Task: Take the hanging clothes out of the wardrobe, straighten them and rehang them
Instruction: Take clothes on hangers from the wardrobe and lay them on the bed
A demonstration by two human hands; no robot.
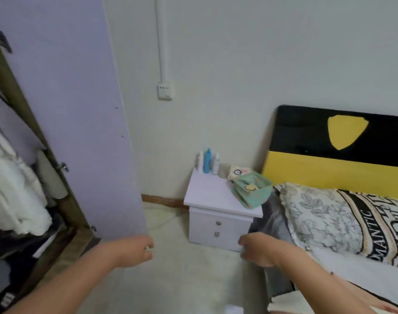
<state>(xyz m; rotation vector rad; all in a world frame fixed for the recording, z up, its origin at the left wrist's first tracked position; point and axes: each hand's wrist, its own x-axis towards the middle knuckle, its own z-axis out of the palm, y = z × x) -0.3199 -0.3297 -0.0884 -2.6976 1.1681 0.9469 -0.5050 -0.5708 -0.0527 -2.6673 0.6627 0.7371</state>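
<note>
Head view: our left hand (pixel 134 251) and right hand (pixel 258 250) hang over the floor with fingers loosely curled, gripping nothing, probably between garments. We see the clothes (pixel 14 189) on the left inside the wardrobe (pixel 34 123), whose door (pixel 75 123) stands swung wide, likely for access. Right of us, the bed (pixel 343 252) could serve for straightening.

Bedroom corner: nightstand, bed, wall socket.
White two-drawer nightstand (pixel 207 196) stands between wall and bed; three bottles (pixel 207 161) at its back edge, green basket (pixel 252 189) at the right edge overhanging toward the bed. Floral pillow (pixel 325 216) lies below the black-yellow headboard (pixel 338 159). Socket (pixel 164 91) on the wall.
</note>
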